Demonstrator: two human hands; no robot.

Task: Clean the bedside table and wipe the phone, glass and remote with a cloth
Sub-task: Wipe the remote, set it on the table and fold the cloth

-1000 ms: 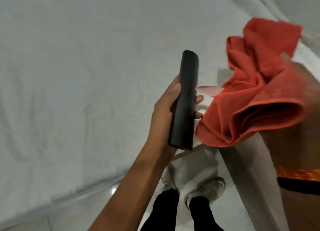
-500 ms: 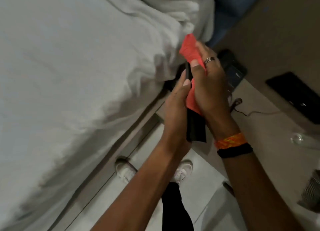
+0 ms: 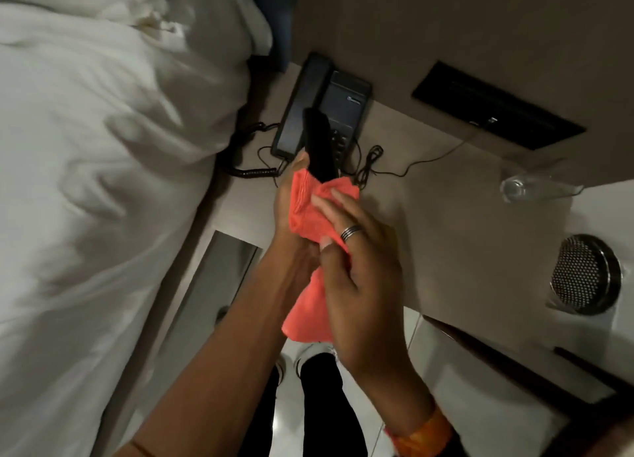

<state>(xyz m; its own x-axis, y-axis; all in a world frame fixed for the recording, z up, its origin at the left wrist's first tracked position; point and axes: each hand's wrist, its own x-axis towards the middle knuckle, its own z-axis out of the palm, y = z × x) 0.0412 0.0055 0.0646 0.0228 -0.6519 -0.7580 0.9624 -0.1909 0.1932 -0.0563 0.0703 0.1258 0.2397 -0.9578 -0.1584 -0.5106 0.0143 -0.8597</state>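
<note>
A black remote (image 3: pixel 318 144) stands upright in front of me, its lower half wrapped in a red cloth (image 3: pixel 308 209). My left hand (image 3: pixel 286 199) grips the remote from the left, under the cloth. My right hand (image 3: pixel 356 251), with a ring on one finger, presses the cloth around the remote from the right. Behind them a black corded phone (image 3: pixel 343 107) lies on the beige bedside table (image 3: pixel 446 223). A clear glass (image 3: pixel 521 187) lies on its side at the table's right edge.
A bed with white sheets (image 3: pixel 103 182) fills the left side. A perforated metal bin (image 3: pixel 583 275) stands on the floor at the right. A black panel (image 3: pixel 497 107) is set in the wall behind the table. Phone cords (image 3: pixel 370 165) trail over the tabletop.
The view swung from the bed to the bedside table. My right hand brought the cloth onto the remote and slid it from the top down to the lower half.
</note>
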